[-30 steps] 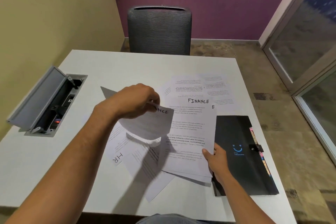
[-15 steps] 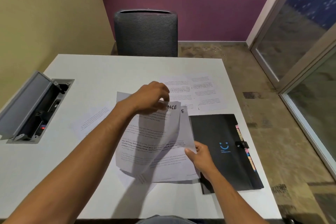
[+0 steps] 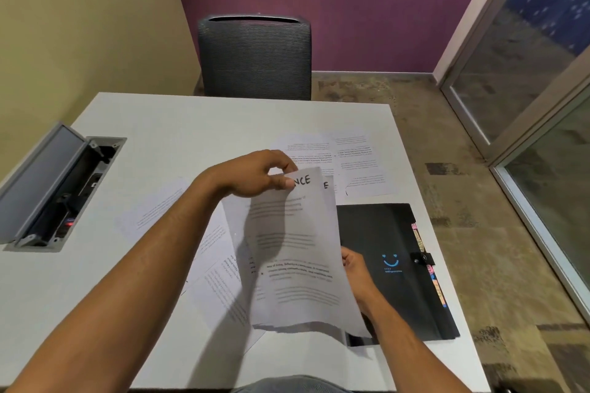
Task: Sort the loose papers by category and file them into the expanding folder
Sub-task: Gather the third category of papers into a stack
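My left hand (image 3: 255, 176) pinches the top edge of a printed sheet headed "…NCE" (image 3: 293, 252), held over a small stack of finance sheets (image 3: 329, 188). My right hand (image 3: 356, 268) grips the right edge of that stack, partly hidden behind the paper. The black expanding folder (image 3: 396, 233), closed, with a blue smiley and coloured tabs, lies flat at the right of the white table (image 3: 178, 137), under the stack's right edge. More loose papers lie on the table: some at the back right (image 3: 351, 156), one at the left (image 3: 150, 217), several under the stack (image 3: 220, 281).
An open cable box with a raised grey lid (image 3: 57, 191) is set into the table's left side. A grey mesh chair (image 3: 255, 57) stands behind the far edge. A glass partition (image 3: 542, 105) runs along the right; floor shows between it and the table.
My left hand carried the lifted sheet rightward and laid it over the stack that my right hand holds. The view shifted slightly.
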`<state>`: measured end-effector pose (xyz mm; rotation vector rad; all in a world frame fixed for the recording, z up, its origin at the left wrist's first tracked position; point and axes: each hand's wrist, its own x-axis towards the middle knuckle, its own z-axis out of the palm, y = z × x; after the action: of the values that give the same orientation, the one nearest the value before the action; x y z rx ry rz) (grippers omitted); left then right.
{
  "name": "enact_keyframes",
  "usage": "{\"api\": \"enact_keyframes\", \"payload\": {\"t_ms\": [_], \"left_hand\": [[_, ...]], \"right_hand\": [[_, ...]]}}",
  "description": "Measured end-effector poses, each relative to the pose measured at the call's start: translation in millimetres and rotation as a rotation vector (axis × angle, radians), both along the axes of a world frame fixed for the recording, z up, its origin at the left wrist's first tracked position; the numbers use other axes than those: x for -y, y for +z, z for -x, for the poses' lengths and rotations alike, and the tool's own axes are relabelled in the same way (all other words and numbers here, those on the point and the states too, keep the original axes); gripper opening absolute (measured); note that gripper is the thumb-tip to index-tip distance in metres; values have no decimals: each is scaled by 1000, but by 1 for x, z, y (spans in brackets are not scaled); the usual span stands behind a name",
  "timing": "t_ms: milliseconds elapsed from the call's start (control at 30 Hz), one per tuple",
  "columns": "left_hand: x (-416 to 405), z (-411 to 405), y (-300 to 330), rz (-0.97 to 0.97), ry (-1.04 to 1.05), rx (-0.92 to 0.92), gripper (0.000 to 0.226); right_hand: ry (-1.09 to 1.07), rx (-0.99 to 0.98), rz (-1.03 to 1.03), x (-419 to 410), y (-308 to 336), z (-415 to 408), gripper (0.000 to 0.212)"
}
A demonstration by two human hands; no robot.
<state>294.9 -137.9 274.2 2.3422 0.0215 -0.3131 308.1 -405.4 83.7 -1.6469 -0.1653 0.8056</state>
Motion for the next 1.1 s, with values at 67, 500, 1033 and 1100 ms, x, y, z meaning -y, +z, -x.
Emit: {"api": "enact_keyframes", "payload": {"t_ms": [67, 500, 1033, 1100], "left_hand": [[-6, -2, -13, -153, 4, 11, 23], [-25, -5, -81, -565, 299, 253, 27], [-14, 93, -164, 967, 900, -100, 52], [-10, 91, -168, 1055, 863, -90, 45]], "right_hand": [[2, -26, -41, -3, 4, -1, 17], [117, -338, -143, -13, -8, -4, 39], [108, -389, -42, -38, -40, -26, 41], [176, -357, -7, -44, -38, -30, 38]]}}
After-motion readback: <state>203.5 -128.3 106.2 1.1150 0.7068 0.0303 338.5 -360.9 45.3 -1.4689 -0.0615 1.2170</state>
